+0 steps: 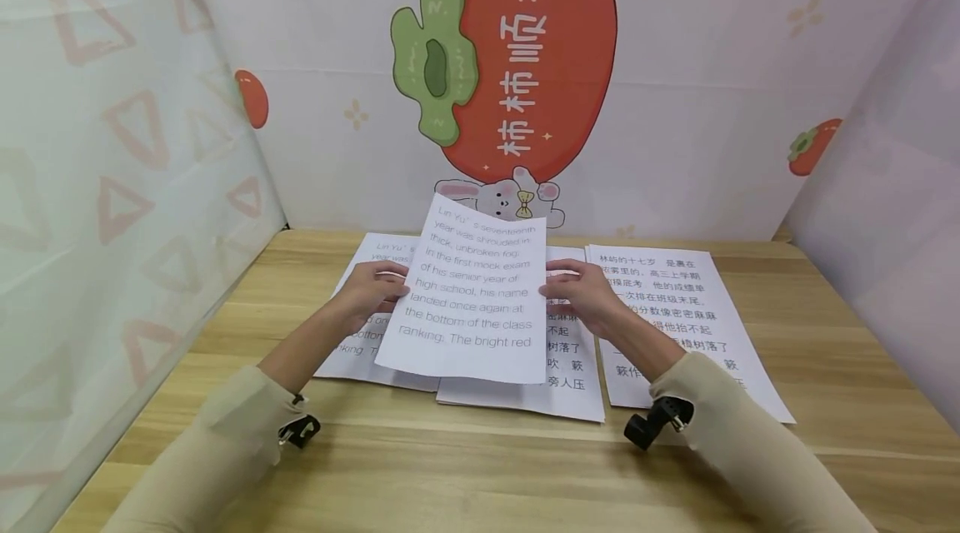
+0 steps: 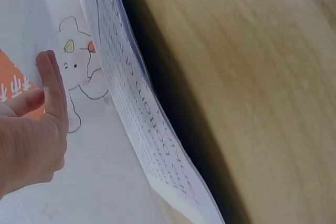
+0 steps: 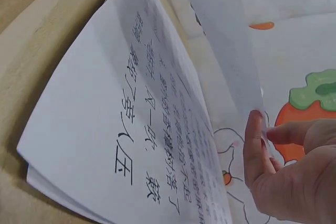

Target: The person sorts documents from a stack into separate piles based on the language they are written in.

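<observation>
A white sheet of paper (image 1: 472, 291) printed with large English text is held up, slightly tilted, above the table. My left hand (image 1: 371, 291) pinches its left edge between thumb and fingers. On the opposite edge, my right hand (image 1: 585, 291) pinches it too, as the right wrist view also shows. Beneath lie a left stack of English pages (image 1: 341, 362) and a middle stack of Chinese pages (image 1: 517, 406), both partly covered by the raised sheet. In the right wrist view the middle stack (image 3: 79, 129) shows several layered edges.
A right-hand stack of Chinese pages (image 1: 705, 291) lies under my right forearm. All of it rests on a wood-grain table (image 1: 480, 475). A printed cloth backdrop (image 1: 697, 83) with a persimmon drawing stands behind, and cloth side walls (image 1: 97, 141) flank the table.
</observation>
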`<state>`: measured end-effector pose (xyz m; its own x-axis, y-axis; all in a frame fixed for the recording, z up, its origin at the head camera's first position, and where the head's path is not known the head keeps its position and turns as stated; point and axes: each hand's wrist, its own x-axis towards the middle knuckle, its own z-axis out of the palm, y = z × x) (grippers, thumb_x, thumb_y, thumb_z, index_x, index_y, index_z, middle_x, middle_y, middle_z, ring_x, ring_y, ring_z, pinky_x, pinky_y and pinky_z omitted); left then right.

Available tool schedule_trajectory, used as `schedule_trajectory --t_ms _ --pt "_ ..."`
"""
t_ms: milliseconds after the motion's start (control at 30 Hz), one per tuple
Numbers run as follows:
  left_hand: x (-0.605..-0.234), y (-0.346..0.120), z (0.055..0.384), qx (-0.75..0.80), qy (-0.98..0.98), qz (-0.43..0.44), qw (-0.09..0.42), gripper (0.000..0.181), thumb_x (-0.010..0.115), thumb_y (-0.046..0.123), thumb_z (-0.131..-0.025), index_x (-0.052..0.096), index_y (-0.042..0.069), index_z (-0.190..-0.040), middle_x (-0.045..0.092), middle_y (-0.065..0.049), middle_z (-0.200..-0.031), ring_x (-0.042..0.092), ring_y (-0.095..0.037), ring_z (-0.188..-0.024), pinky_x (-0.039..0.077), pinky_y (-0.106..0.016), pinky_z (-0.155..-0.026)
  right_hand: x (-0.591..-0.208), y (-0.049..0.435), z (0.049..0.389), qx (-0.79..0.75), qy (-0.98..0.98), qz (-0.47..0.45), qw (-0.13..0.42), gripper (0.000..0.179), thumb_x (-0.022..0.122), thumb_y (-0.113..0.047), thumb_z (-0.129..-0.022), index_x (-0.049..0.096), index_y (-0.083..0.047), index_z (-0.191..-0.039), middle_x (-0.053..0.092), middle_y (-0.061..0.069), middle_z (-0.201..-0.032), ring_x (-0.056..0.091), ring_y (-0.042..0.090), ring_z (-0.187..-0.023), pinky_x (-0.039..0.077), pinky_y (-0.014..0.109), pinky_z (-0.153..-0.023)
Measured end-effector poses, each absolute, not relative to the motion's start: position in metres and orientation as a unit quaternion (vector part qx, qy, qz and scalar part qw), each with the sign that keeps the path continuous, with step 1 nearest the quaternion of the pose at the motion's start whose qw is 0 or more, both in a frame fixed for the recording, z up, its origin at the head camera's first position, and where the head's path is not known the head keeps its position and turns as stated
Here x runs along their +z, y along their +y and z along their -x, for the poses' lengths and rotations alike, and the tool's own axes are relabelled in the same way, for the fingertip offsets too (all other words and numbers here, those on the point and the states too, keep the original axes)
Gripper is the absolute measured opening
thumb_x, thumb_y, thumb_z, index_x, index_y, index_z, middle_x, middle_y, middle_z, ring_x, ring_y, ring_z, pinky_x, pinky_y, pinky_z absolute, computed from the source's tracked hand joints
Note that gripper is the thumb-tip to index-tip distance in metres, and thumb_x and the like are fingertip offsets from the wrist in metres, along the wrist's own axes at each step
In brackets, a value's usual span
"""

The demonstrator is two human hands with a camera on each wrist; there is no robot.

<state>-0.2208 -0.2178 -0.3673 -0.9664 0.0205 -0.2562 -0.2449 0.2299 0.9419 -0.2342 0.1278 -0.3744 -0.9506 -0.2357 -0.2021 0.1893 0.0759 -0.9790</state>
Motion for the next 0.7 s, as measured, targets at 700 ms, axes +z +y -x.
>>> schedule_trajectory --t_ms 700 --pt "-0.366 -0.278 0.220 0.608 0.779 0.138 0.073 0.052 0.056 0.000 -0.102 0.043 -0.001 -0.153 0.063 -0.012 -0.123 0.066 -0.007 -0.087 0.059 -0.022 -0.075 -0.380 0.058 0.237 -0.713 0.667 0.021 0.214 0.066 0.062 0.013 -0.092 0.040 0.005 -0.154 0.053 0.024 -0.140 0.064 0.036 -0.118 0.062 0.040 -0.091"
